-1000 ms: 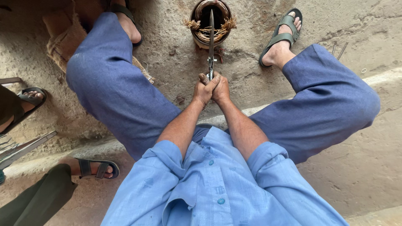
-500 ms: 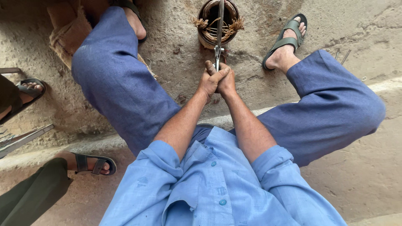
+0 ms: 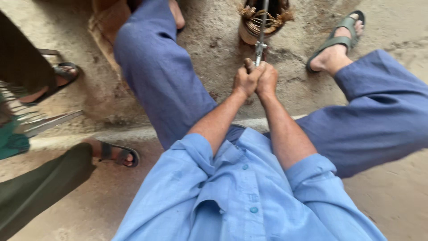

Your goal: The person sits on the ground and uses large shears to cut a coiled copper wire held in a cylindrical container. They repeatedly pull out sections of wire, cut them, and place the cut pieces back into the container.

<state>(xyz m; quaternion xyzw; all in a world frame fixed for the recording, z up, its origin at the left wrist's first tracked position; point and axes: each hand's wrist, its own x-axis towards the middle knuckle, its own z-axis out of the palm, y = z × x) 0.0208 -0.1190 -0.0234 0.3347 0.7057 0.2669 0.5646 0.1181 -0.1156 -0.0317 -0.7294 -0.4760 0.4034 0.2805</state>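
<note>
We see that since a moment ago both hands have stayed clasped on the same tool while the view has come closer and shifted, so the round part now sits at the top edge, at about 12 o'clock, partly cut off. We judge from this that the pulling on the windings goes on without any change of grip. The left hand (image 3: 243,81) and the right hand (image 3: 269,79) are pressed together, fingers wrapped tight around the lower end of a thin metal tool (image 3: 260,42), which runs straight up from the hands into the round motor stator (image 3: 263,20). This stator is a dark ring with frayed copper-coloured wire bunched at its rim; it lies on the rough, sandy concrete floor (image 3: 214,49). The trousers are soft blue cloth, the shirt lighter blue with buttons. A green sandal (image 3: 335,41) sits at 1 o'clock. At 9 o'clock another person's sandalled foot (image 3: 117,154) rests apart from the work.
</note>
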